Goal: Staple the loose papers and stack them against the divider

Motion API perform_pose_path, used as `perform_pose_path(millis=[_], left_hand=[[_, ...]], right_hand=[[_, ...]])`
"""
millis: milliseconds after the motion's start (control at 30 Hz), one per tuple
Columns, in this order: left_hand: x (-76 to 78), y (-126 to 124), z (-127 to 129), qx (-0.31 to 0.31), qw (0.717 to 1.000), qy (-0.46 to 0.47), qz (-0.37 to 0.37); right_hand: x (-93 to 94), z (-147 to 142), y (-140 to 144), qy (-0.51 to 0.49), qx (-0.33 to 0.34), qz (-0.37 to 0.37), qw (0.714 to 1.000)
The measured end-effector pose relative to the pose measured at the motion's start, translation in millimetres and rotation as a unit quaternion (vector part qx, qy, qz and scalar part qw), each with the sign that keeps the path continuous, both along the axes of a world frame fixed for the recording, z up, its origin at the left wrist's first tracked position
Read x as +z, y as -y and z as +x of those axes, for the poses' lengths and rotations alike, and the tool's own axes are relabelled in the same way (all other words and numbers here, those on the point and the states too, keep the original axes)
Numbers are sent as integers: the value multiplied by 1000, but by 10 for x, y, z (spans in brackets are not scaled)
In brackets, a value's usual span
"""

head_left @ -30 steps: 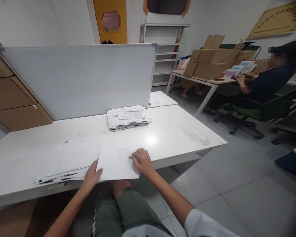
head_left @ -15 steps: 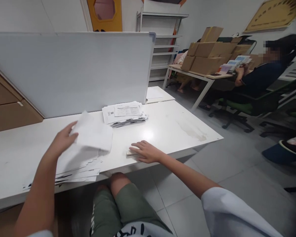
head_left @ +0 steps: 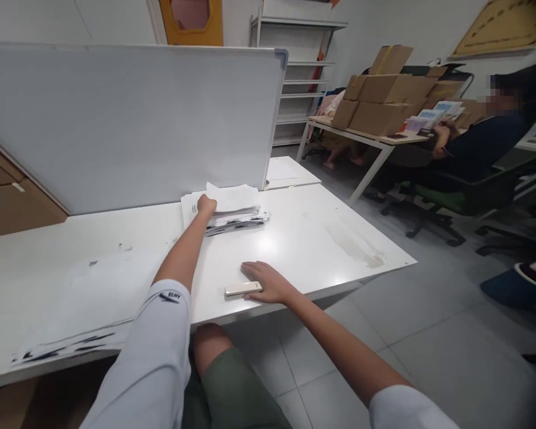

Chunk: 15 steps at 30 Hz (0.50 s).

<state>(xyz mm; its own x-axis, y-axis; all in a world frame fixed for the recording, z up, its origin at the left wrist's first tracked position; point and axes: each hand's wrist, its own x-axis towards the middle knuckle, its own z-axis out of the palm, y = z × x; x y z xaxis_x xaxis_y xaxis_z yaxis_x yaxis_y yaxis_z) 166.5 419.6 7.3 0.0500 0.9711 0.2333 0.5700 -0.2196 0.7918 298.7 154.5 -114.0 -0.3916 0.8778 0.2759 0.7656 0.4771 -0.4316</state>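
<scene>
My left hand [head_left: 206, 204] is closed on the left edge of a white paper sheet [head_left: 234, 198], over the paper stack [head_left: 239, 223] at the foot of the whiteboard. My right hand [head_left: 270, 283] rests palm down near the front edge of the table [head_left: 304, 238], fingers stretched out. Between its thumb and fingers sits the end of a slim beige bar [head_left: 239, 289], perhaps a stapler. At the left, a second pile of paper [head_left: 93, 328] lies along the front edge, partly hidden by my left sleeve.
A whiteboard [head_left: 134, 125] stands along the back of the table. Brown cardboard boxes [head_left: 18, 208] are at the left. Across the floor, a person sits at another desk [head_left: 361, 138] with stacked cartons [head_left: 379, 95]. An office chair [head_left: 451, 190] is there too.
My left hand has carried paper from the near-left pile to the far stack. My right hand has shifted slightly, and more of the beige bar now shows.
</scene>
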Motion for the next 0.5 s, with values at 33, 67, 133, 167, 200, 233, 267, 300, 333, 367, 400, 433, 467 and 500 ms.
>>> perform_pose_path(millis=[33,67,133,167,200,233,267,300,333,367,400,433,467,500], left_hand=[[-80,26,59,13,1000,-21,-8],[-161,82,98,28,999,-43,-8],[-308,288,114,37,992,-109,42],[-366,429,86,24,982,-160,94],[-407,589,28,3,965,-213,150],[-428,759,-64,-26,944,-265,196],[-428,932,-193,-60,920,-313,226],[-409,1101,-360,-92,901,-355,232],[-379,1259,-563,-117,886,-394,216],[-344,1404,-796,-131,875,-432,175],[-315,1535,-1049,-130,867,-468,110],[-299,1657,-1311,-117,859,-498,28],[-301,1772,-1567,-96,849,-517,-58],[-323,1886,-1808,-70,837,-525,-136]], right_hand=[[-9,12,6,-1,2,2,1000],[-22,25,17,-4,3,5,1000],[-50,56,41,-11,5,12,1000],[-64,72,51,-13,4,11,1000],[-77,86,58,-15,3,8,1000],[-89,99,63,-15,1,2,1000],[-98,110,66,-14,-3,-6,1000],[-103,118,70,-13,-8,-13,1000],[-105,122,76,-9,-13,-20,1000],[-102,123,85,-5,-19,-26,999],[-97,121,95,0,-25,-29,999],[-91,118,107,6,-29,-29,999],[-86,113,118,11,-32,-27,999],[-83,108,128,17,-34,-21,999]])
